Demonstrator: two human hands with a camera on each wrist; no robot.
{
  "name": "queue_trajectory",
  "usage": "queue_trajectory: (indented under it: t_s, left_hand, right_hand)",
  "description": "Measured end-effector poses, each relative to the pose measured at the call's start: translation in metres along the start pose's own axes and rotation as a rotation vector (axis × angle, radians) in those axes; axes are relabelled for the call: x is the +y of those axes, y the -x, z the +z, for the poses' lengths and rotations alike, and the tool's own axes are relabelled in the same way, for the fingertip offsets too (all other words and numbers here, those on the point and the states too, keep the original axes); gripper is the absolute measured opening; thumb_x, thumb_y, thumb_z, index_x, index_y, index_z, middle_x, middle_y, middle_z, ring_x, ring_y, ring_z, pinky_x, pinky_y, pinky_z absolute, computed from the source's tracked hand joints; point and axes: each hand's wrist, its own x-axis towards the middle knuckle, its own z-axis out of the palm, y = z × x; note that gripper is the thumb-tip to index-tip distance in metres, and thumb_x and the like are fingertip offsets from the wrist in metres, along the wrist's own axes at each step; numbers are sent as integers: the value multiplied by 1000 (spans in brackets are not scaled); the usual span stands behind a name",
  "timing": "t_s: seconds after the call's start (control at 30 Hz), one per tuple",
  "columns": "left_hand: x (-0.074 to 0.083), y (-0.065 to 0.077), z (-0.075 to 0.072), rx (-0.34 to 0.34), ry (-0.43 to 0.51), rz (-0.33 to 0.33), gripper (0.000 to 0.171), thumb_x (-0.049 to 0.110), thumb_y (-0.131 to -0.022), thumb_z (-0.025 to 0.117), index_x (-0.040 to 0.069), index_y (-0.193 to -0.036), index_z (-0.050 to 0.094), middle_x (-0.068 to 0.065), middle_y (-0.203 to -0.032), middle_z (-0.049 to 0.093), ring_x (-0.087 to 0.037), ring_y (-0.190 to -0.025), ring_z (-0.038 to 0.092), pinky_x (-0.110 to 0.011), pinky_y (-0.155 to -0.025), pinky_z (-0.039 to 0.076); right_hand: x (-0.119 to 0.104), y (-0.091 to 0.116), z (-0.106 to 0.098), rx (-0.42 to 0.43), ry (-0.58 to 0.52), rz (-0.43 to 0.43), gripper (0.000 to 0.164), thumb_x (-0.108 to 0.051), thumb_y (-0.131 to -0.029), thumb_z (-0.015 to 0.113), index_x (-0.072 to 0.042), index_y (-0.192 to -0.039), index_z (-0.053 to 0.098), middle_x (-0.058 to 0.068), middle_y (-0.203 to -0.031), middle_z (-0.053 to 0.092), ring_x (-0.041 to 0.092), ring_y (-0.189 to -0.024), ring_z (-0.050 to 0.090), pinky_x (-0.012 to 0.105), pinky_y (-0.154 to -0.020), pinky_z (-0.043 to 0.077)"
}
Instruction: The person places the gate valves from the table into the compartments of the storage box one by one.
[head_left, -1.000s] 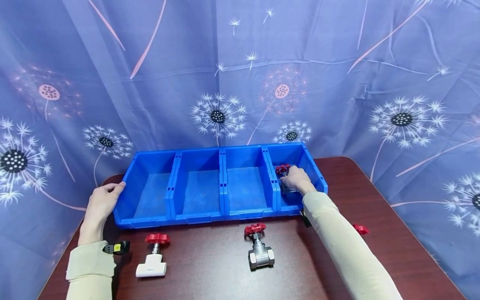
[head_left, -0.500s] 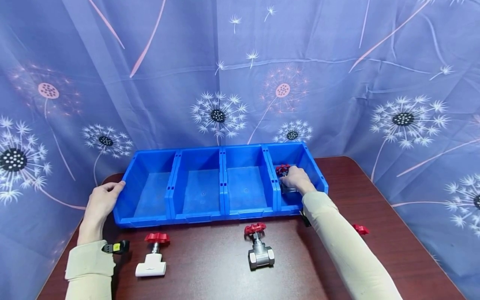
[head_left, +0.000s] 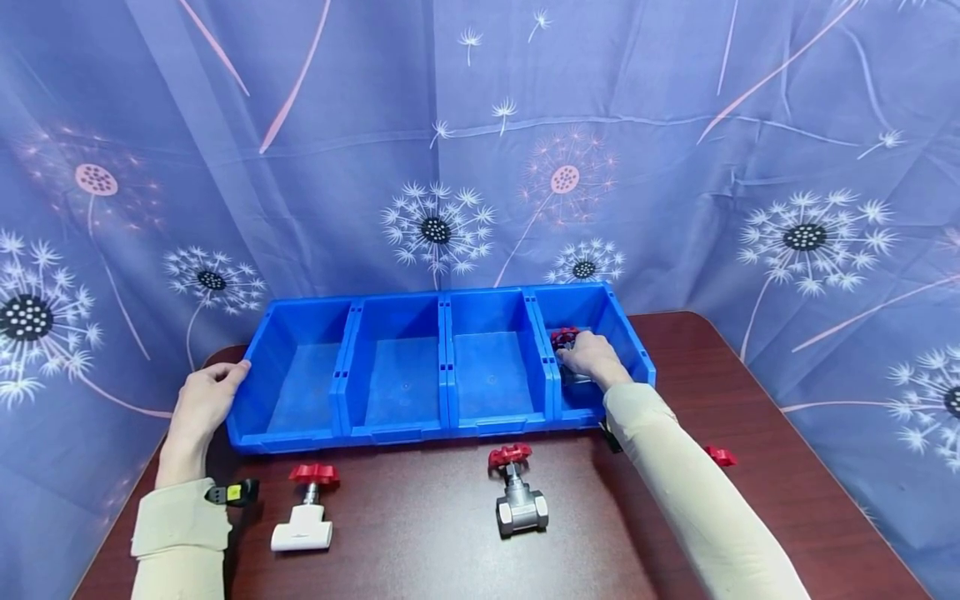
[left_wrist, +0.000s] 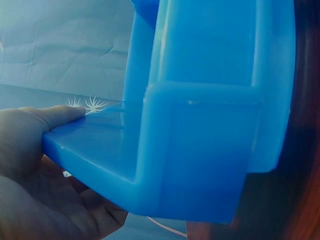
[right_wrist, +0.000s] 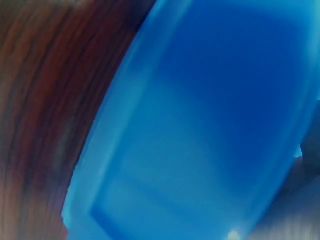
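A long blue bin with several compartments stands at the back of the table. At its left end my left hand grips the side wall; the left wrist view shows the thumb over the edge and the other fingers under it. My right hand reaches into the rightmost compartment and holds a valve with a red handwheel, its metal body mostly hidden by the hand. In the right wrist view only the bin's blue wall shows, without the hand.
On the table in front of the bin lie a white tee-shaped valve with a red handle and a metal gate valve. Another red handle peeks out behind the right sleeve. A patterned curtain hangs behind.
My right hand's fingers have shifted slightly left in the compartment, and the red handwheel beside them has tilted a little. My left hand stays on the bin wall.
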Motion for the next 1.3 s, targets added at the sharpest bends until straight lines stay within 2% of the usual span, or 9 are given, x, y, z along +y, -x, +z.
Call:
queue_trajectory:
  t_s: [0.17,0.6,0.63,0.73,0.83,0.9,1.1,1.3]
  left_hand:
    - [0,-1,1,-5,5,4,72,53,-101,38,-9,-134,50,-37,-131,48,-51,-114,48,-63,-93,40]
    - [1,-1,1,1,9,-1,72,55,-100,38,-8,-134,52,-37,-132,47,-52,-115,47,-63,-92,41]
    - [1,-1,1,1,9,-3,72,54,-100,38,-8,-134,51,-37,-133,47,-52,-116,47,-64,-93,40]
    - [1,-2,1,0,7,-8,72,54,-100,38,-8,-134,51,-37,-133,46,-52,-116,47,-64,-93,40]
    - [1,-3,2,7,4,-8,71,54,-101,38,-7,-133,52,-36,-133,47,-51,-116,47,-63,-93,40]
    - [2,-3,0,9,4,-7,71,54,-100,38,-7,-133,52,-37,-133,47,-51,-116,48,-63,-93,40]
    - [1,-1,-3,8,-3,-8,70,53,-101,38,-8,-132,52,-37,-133,47,-52,-115,47,-63,-91,41]
    - [1,-1,-2,-1,-13,-4,70,53,-101,37,-8,-132,52,-37,-132,47,-52,-113,49,-62,-90,42]
  right_hand:
    - [-4,5,-3,-9,22,-16,45,-33,-100,53,9,-117,55,25,-105,61,37,-92,61,52,-82,51]
    - [-17,25,-18,-31,34,-68,32,-30,-101,52,1,-104,57,15,-88,60,30,-81,59,42,-71,49]
    - [-18,27,-19,-30,39,-73,32,-30,-101,52,1,-104,57,16,-89,60,30,-82,59,42,-72,49]
    - [-19,33,-23,-14,64,-106,40,-30,-101,51,5,-120,56,23,-105,62,36,-94,60,47,-80,50]
    - [-21,41,-27,11,77,-144,53,-30,-101,50,9,-137,45,30,-127,55,43,-113,55,55,-94,45]
    - [-23,47,-30,34,73,-170,57,-30,-101,50,10,-141,41,31,-135,49,46,-121,49,58,-99,41]
    - [-23,69,-38,95,57,-207,60,-33,-100,50,7,-144,38,31,-142,42,48,-131,38,61,-103,34]
    - [-11,91,-41,192,86,-236,57,-33,-99,52,5,-141,45,31,-139,46,51,-130,36,62,-105,30]
